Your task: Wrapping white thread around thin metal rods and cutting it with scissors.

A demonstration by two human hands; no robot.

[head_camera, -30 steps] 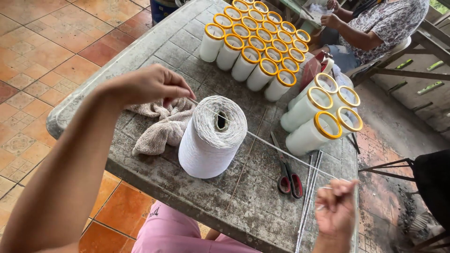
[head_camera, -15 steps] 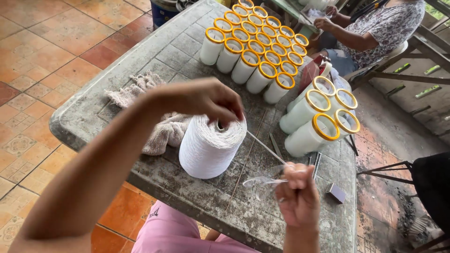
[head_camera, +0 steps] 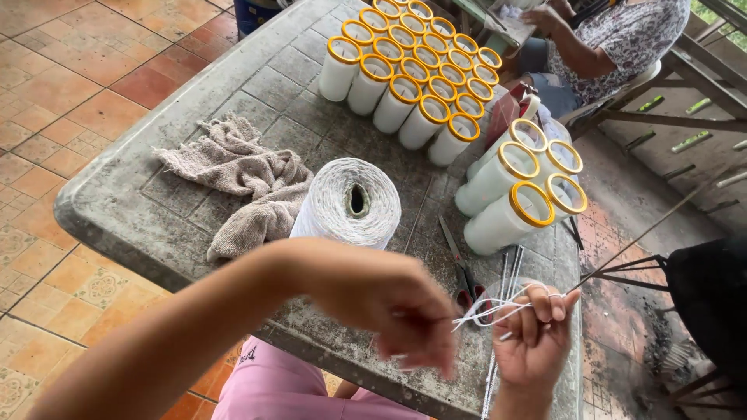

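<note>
Terracotta floor tiles (head_camera: 85, 85) spread out to the left, some patterned nearer the wearer, and a grey, weathered table (head_camera: 233, 85) with a moulded tile pattern fills the middle of the room. At its far end a seated person (head_camera: 615, 39) in a patterned top works at something of their own. On the table stands a block of white tubes with yellow rims (head_camera: 412, 70), upright in rows, and a smaller group of four such tubes (head_camera: 521, 187) lies on its side near the right edge. A big cone of white string (head_camera: 346, 206) stands at the centre, with a crumpled beige rag (head_camera: 241, 183) touching its left side. Red-handled scissors (head_camera: 463, 272) lie just in front of the fallen tubes. The left hand (head_camera: 389, 299), blurred, hangs loosely curled over the near edge; whether it grips anything I cannot tell. The right hand (head_camera: 533, 330) pinches loops of thin white string (head_camera: 486, 309) between its fingertips, beside the scissors.
</note>
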